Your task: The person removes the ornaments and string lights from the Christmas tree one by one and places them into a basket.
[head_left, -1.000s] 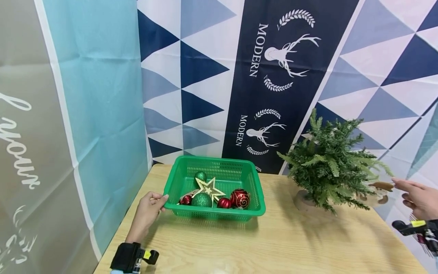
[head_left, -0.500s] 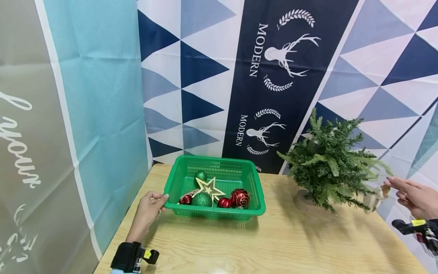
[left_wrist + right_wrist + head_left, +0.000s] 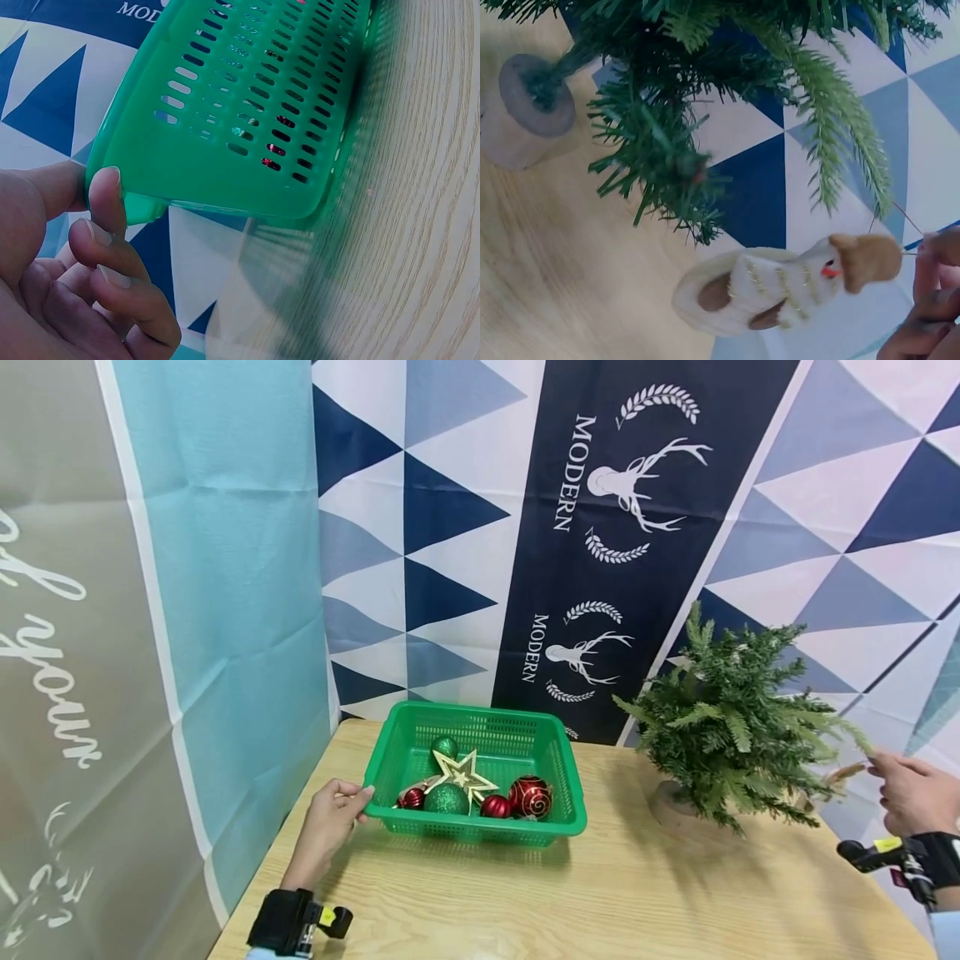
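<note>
My left hand (image 3: pixel 327 827) pinches the front left corner of a green plastic basket (image 3: pixel 202 165), thumb and index finger on its rim. On the right, beside a small artificial Christmas tree (image 3: pixel 727 727), my right hand (image 3: pixel 918 795) pinches the thin hanging loop of a snowman ornament (image 3: pixel 769 292). The snowman has a brown hat and gold trim. In the right wrist view its loop (image 3: pixel 906 215) lies at the tip of a light green branch (image 3: pixel 855 127). From the head, branches partly hide the ornament.
Inside the basket lie a gold star (image 3: pixel 462 774), green glitter balls (image 3: pixel 447 799) and red balls (image 3: pixel 530 797). The tree's round wooden base (image 3: pixel 670 806) stands on the wooden table (image 3: pixel 600 893). Patterned cloth (image 3: pixel 442 527) hangs behind and to the left.
My right hand moved slightly left, then back right, and the branch tip now reaches its fingers. The snowman swung and turned. My left hand keeps its grip on the basket.
</note>
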`<state>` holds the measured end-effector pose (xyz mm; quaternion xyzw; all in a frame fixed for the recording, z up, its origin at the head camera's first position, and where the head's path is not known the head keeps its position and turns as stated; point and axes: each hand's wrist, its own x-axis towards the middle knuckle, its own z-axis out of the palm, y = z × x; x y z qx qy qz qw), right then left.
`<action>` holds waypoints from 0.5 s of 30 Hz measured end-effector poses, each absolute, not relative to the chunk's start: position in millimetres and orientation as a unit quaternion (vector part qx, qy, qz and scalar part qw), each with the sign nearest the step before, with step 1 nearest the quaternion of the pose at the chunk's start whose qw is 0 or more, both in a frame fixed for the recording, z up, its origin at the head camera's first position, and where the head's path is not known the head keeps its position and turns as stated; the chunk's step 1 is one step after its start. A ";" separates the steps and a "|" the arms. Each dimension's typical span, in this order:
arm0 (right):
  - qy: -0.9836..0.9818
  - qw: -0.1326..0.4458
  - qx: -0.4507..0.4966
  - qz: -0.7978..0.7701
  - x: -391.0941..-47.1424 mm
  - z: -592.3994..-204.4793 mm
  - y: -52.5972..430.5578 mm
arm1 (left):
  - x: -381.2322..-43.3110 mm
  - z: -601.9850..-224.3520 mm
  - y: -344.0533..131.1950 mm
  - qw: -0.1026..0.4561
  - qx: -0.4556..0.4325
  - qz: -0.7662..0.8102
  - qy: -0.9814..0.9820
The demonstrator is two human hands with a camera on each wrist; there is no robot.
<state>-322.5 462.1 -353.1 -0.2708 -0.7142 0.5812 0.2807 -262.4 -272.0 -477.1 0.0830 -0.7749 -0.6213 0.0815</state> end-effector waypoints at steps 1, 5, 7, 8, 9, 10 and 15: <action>-0.716 0.282 -0.284 0.571 -322.5 -355.6 463.6 | -262.3 -477.2 -272.2 0.082 0.084 -0.621 -0.775; -0.747 0.255 -0.268 0.552 -322.0 -366.4 471.6 | -261.4 -477.3 -273.2 0.081 0.083 -0.620 -0.776; -0.769 0.225 -0.224 0.555 -321.1 -371.5 475.1 | -261.2 -477.5 -273.6 0.080 0.084 -0.621 -0.775; -0.777 0.210 -0.199 0.559 -320.7 -373.4 476.2 | -261.1 -477.4 -273.6 0.079 0.083 -0.621 -0.775; -0.783 0.199 -0.177 0.563 -320.8 -374.5 476.4 | -261.2 -477.5 -273.6 0.079 0.083 -0.621 -0.775; -0.785 0.189 -0.159 0.568 -320.7 -375.0 476.3 | -261.4 -477.6 -273.5 0.078 0.083 -0.622 -0.775; -0.779 0.213 -0.142 0.572 -326.6 -366.5 466.5 | -263.1 -478.0 -272.7 0.081 0.081 -0.624 -0.773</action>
